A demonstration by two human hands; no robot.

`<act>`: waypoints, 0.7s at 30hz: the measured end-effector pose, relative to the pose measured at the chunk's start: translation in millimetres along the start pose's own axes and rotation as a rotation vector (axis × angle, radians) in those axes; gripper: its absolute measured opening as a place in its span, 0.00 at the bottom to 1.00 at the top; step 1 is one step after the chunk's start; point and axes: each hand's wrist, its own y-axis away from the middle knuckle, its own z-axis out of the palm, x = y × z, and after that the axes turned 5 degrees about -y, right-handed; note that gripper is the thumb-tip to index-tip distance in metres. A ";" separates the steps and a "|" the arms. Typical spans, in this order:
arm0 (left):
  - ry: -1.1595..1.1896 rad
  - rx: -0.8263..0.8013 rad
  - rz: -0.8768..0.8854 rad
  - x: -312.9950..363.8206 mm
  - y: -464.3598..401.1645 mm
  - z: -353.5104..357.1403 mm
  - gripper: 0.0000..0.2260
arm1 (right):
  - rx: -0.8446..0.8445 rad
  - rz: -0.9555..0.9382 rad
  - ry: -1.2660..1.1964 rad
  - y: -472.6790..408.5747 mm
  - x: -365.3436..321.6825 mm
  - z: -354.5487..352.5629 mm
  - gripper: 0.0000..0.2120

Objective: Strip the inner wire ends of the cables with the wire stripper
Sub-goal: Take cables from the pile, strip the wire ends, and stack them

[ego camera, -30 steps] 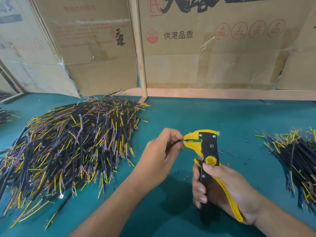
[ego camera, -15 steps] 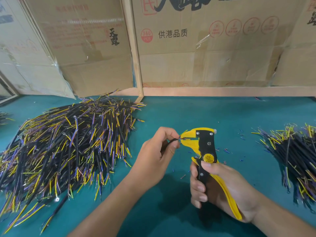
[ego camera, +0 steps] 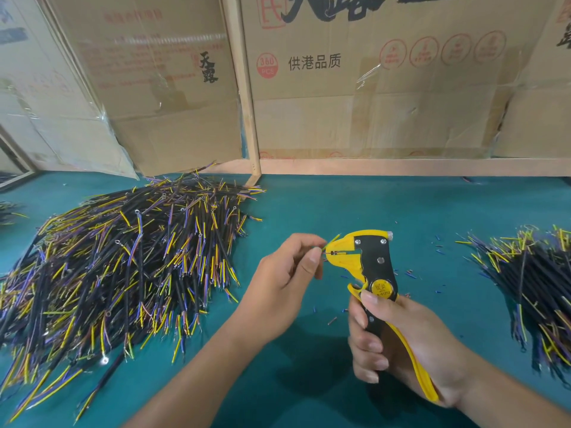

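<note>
A yellow-green inner wire end (ego camera: 332,241) now juts up from the left hand (ego camera: 289,273) beside the yellow-and-black wire stripper's (ego camera: 369,267) nose, where a black cable loop showed earlier.

Open green mat (ego camera: 324,205) between two cable piles (ego camera: 123,267), (ego camera: 531,288).

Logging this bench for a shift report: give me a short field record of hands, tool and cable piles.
left hand: pinches a cable's wire ends at the stripper's nose
right hand: grips the wire stripper by its handles
large cable pile: left on the green table
smaller cable pile: right edge
insulation scraps: scattered by the tool
</note>
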 end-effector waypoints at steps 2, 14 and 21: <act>-0.036 -0.002 0.010 2.7 0.2 -1.6 0.08 | 0.020 -0.004 0.019 0.8 -0.3 0.6 0.20; -0.113 -0.015 0.008 8.4 0.0 -6.4 0.10 | 0.097 -0.026 0.092 3.1 -5.2 -0.3 0.26; -0.121 -0.051 0.043 11.8 -1.9 -15.8 0.11 | 0.067 0.033 -0.042 9.2 -9.4 7.4 0.23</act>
